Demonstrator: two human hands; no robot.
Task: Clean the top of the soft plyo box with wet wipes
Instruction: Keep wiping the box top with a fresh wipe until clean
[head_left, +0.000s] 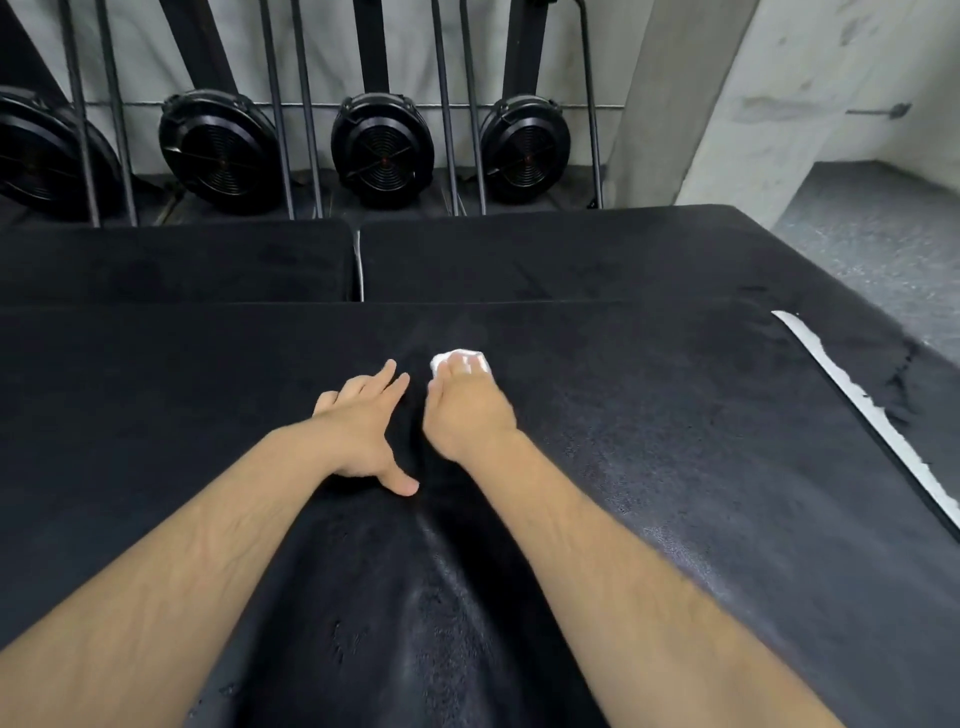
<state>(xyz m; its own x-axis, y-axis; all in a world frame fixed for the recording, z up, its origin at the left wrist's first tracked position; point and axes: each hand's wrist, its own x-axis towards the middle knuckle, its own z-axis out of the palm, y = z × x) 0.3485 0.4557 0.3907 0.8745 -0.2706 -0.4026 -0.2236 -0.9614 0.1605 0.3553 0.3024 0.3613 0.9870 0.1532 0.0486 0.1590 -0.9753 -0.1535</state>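
The black soft plyo box (675, 441) fills the lower view, its top shiny and wet-looking on the right half and down the middle. My right hand (467, 410) presses a crumpled white wet wipe (460, 359) onto the top near the centre, fingers curled over it. Just to its left, my left hand (363, 431) lies flat on the box with fingers spread and holds nothing. A white strip (872, 415) runs along the box's worn right edge.
Two more black boxes (182, 265) (571, 260) sit behind, split by a narrow gap. Beyond them stand several black fan-wheel machines (382, 143) with metal rails against a pale wall. Grey speckled floor (883, 234) lies at right.
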